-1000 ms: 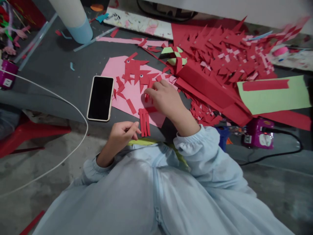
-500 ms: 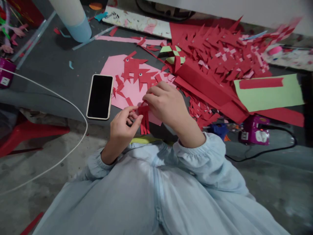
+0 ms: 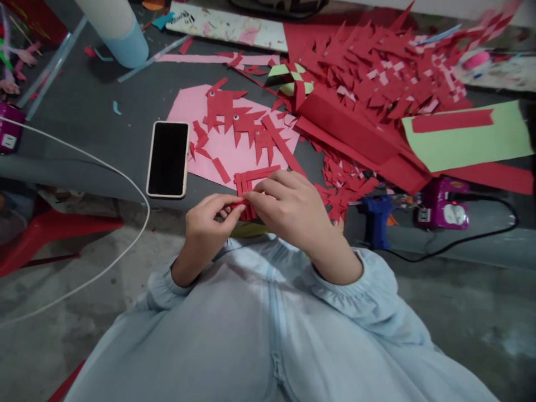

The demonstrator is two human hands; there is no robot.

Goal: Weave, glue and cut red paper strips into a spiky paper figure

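Observation:
My left hand is closed, thumb and forefinger pinching red paper strips at the table's front edge. Fingertips of my right hand meet them from the other side, also pinched on the strips. One strip reaches out to the right above my right fingers; the lower ends are partly covered by my hands. Just beyond, on pink paper, lie red folded-paper fish with stuck-on eyes and a few loose red pieces.
A phone lies left of the pink paper. To the right are a heap of red paper shapes, a green sheet, a blue glue gun and a purple box with a black cord. A bottle stands back left.
Both hands have come closer together on the strips. The strips have been turned, so ends that hung toward me now point away and to the right. The view has shifted slightly.

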